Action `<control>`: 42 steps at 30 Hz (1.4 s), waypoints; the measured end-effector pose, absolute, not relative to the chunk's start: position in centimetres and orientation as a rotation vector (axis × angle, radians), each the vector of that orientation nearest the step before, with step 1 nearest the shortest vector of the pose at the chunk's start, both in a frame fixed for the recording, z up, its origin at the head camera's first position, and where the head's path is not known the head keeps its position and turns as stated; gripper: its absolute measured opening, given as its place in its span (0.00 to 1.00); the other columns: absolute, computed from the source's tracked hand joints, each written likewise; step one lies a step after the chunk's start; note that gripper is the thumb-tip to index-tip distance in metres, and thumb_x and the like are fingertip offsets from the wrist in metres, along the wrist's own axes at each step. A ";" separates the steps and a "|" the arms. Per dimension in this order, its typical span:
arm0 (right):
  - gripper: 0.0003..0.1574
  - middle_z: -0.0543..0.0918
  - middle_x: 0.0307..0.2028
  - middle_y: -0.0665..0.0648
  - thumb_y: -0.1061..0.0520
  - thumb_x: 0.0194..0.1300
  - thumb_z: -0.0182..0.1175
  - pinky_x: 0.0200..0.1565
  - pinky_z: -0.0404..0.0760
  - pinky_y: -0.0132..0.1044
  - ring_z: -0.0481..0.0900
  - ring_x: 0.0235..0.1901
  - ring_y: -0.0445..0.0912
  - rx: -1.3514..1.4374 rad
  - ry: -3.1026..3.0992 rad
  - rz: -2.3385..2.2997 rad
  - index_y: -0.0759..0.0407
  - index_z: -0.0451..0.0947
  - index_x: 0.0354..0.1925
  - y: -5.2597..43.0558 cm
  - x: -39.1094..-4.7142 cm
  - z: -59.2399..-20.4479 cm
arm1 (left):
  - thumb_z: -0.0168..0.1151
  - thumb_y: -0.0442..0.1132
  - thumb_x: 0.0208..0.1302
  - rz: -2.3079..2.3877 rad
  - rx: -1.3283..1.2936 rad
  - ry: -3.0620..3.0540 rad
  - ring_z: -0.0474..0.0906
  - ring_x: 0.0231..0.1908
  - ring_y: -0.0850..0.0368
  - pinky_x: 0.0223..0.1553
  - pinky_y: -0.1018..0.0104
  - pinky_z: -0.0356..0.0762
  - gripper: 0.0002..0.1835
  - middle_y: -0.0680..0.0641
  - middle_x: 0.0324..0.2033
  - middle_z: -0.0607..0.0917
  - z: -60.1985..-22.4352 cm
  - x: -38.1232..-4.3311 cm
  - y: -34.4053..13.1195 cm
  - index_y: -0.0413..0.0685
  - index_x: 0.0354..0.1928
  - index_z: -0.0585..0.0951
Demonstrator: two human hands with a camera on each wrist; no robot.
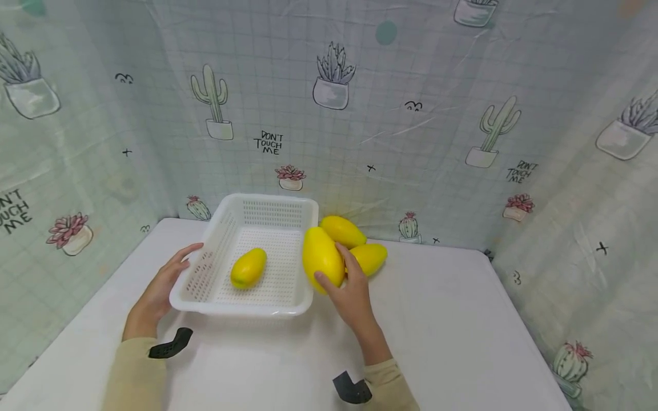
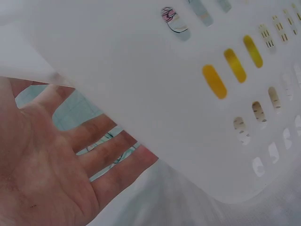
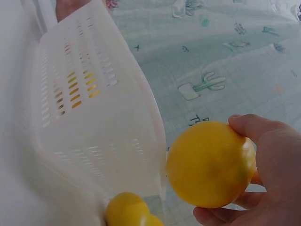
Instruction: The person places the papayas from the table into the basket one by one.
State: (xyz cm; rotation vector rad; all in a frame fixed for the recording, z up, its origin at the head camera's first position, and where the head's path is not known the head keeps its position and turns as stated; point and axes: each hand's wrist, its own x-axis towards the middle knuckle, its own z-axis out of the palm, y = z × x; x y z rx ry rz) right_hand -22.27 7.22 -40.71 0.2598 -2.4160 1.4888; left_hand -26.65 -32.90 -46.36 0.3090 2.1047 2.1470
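My right hand [image 1: 353, 294] grips a large yellow mango [image 1: 323, 258], thumb and fingers round its sides, at the right rim of a white plastic basket [image 1: 241, 310]. In the right wrist view the mango [image 3: 210, 164] overlaps the edge of the basket's perforated wall [image 3: 117, 113]. My left hand [image 1: 160, 288] is at the basket's left side. Its fingers are spread and straight against the outer wall in the left wrist view, the palm [image 2: 42, 160] facing the camera. One yellow mango [image 1: 249, 268] lies inside the basket.
Two more yellow mangoes, one behind [image 1: 343, 231] and one nearer [image 1: 371, 258], lie right of the basket on the white tabletop [image 1: 437, 331]. A patterned curtain [image 1: 370, 137] stands along the table's back and sides. Each wrist carries a black mount [image 1: 172, 344].
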 end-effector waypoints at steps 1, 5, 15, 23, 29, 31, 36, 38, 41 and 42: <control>0.46 0.67 0.68 0.52 0.41 0.60 0.65 0.66 0.69 0.51 0.69 0.64 0.50 0.263 -2.416 1.486 0.49 0.60 0.71 7.2 -22.3 -40.7 | 0.36 0.47 0.78 2.150 0.302 2.109 0.78 0.52 0.65 0.47 0.64 0.82 0.27 0.58 0.67 0.65 -46.5 -26.6 -32.8 0.61 0.76 0.52; 0.48 0.67 0.68 0.54 0.41 0.60 0.66 0.66 0.68 0.53 0.69 0.64 0.51 0.272 -2.414 1.483 0.51 0.58 0.71 7.1 -22.3 -40.6 | 0.36 0.46 0.78 2.173 0.324 2.096 0.77 0.53 0.65 0.47 0.65 0.82 0.27 0.58 0.68 0.65 -46.7 -26.5 -32.8 0.60 0.76 0.52; 0.48 0.67 0.68 0.54 0.39 0.59 0.66 0.66 0.68 0.54 0.68 0.65 0.51 0.300 -2.418 1.459 0.50 0.58 0.71 6.8 -22.1 -40.5 | 0.35 0.47 0.78 2.146 0.293 2.121 0.78 0.51 0.64 0.46 0.65 0.83 0.27 0.58 0.68 0.64 -46.6 -26.4 -33.0 0.62 0.76 0.52; 0.47 0.68 0.67 0.55 0.41 0.59 0.67 0.66 0.68 0.52 0.69 0.64 0.51 0.309 -2.414 1.504 0.51 0.58 0.70 6.3 -22.0 -40.4 | 0.32 0.43 0.78 2.167 0.374 2.064 0.79 0.50 0.63 0.46 0.66 0.82 0.26 0.61 0.63 0.70 -46.4 -26.3 -32.9 0.59 0.76 0.52; 0.46 0.67 0.67 0.54 0.41 0.60 0.66 0.66 0.69 0.50 0.69 0.64 0.50 0.320 -2.415 1.499 0.52 0.59 0.70 5.9 -22.2 -40.2 | 0.34 0.45 0.78 2.156 0.338 2.096 0.79 0.50 0.64 0.46 0.66 0.82 0.27 0.61 0.65 0.68 -45.9 -26.6 -33.0 0.59 0.76 0.51; 0.47 0.67 0.67 0.54 0.41 0.60 0.66 0.67 0.68 0.50 0.68 0.64 0.50 0.323 -2.414 1.509 0.52 0.59 0.70 5.9 -22.2 -40.1 | 0.34 0.45 0.78 2.152 0.333 2.094 0.79 0.49 0.64 0.46 0.66 0.82 0.27 0.60 0.64 0.69 -45.9 -26.6 -33.0 0.60 0.76 0.51; 0.47 0.67 0.67 0.53 0.42 0.60 0.66 0.67 0.68 0.50 0.68 0.64 0.49 0.331 -2.416 1.510 0.54 0.59 0.70 5.7 -22.1 -40.1 | 0.34 0.45 0.78 2.145 0.336 2.099 0.78 0.50 0.64 0.47 0.67 0.82 0.27 0.61 0.64 0.69 -45.9 -26.5 -32.9 0.59 0.76 0.51; 0.46 0.67 0.68 0.52 0.41 0.61 0.65 0.67 0.68 0.49 0.68 0.64 0.49 0.340 -2.418 1.506 0.53 0.59 0.70 5.7 -22.1 -40.1 | 0.34 0.45 0.78 2.146 0.332 2.108 0.78 0.51 0.64 0.47 0.67 0.82 0.27 0.60 0.65 0.68 -45.8 -26.4 -32.8 0.59 0.76 0.51; 0.46 0.67 0.68 0.51 0.41 0.61 0.65 0.67 0.68 0.48 0.69 0.64 0.48 0.342 -2.423 1.503 0.51 0.59 0.70 5.7 -22.1 -40.2 | 0.34 0.45 0.78 2.142 0.332 2.113 0.78 0.52 0.65 0.47 0.67 0.82 0.27 0.59 0.66 0.67 -45.8 -26.5 -32.9 0.59 0.76 0.51; 0.46 0.67 0.68 0.50 0.41 0.61 0.65 0.67 0.68 0.48 0.69 0.64 0.48 0.343 -2.425 1.501 0.51 0.59 0.70 5.7 -22.1 -40.1 | 0.34 0.45 0.78 2.138 0.330 2.116 0.77 0.52 0.65 0.47 0.67 0.81 0.27 0.59 0.67 0.66 -45.8 -26.5 -32.9 0.59 0.76 0.51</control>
